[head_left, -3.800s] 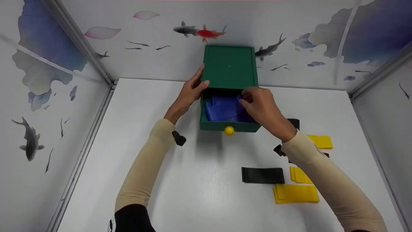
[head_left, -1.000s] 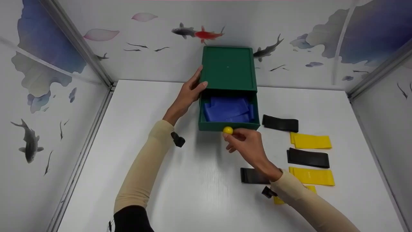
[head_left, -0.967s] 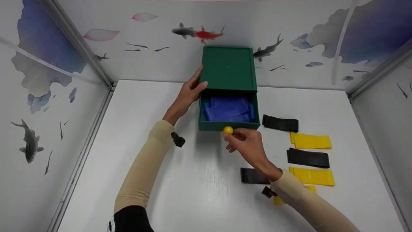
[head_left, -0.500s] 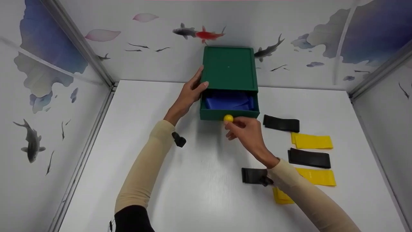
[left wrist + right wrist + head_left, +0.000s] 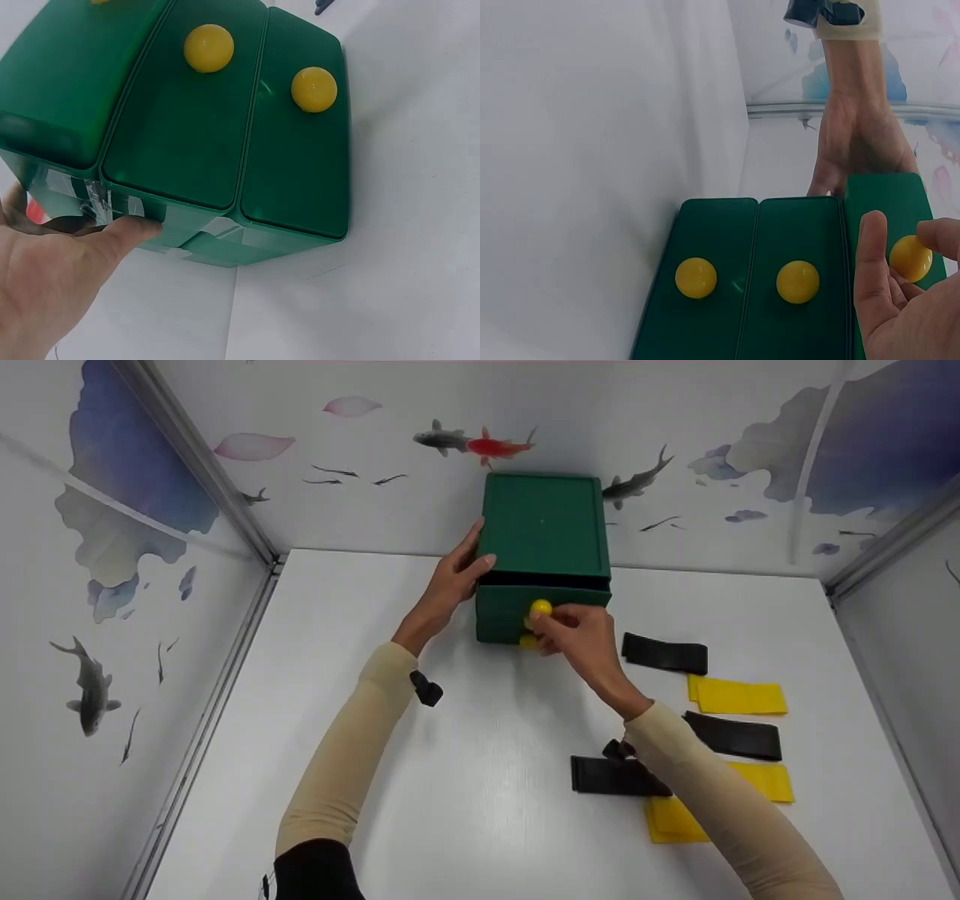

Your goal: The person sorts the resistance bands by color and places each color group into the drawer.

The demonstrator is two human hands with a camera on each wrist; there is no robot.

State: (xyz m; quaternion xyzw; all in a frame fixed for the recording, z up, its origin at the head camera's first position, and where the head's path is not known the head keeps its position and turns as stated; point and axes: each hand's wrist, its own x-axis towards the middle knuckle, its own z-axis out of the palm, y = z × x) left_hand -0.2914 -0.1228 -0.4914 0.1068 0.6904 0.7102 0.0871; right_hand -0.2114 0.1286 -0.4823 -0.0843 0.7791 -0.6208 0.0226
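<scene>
A green drawer cabinet (image 5: 544, 525) with a yellow round knob on each of its three drawers stands against the back wall. My left hand (image 5: 450, 585) rests along its left side, the thumb (image 5: 129, 231) on the side panel and the other fingers reaching behind. With thumb and fingers, my right hand (image 5: 589, 641) pinches the knob (image 5: 911, 259) of the top drawer (image 5: 506, 615). Only a narrow dark gap shows between that drawer's front and the cabinet top, so its contents are hidden. The middle knob (image 5: 798, 282) and the bottom knob (image 5: 696, 278) are untouched.
Three folded black bands and three folded yellow bands lie on the white table (image 5: 450, 795) at the right, among them a black band (image 5: 664, 653) and a yellow band (image 5: 739, 697). My right sleeve (image 5: 720, 787) crosses over some. Walls stand behind and on both sides.
My right hand first lets go of the blue bands inside and takes the knob. The drawer has since slid back almost fully in, hiding the blue bands. My left hand stays in place.
</scene>
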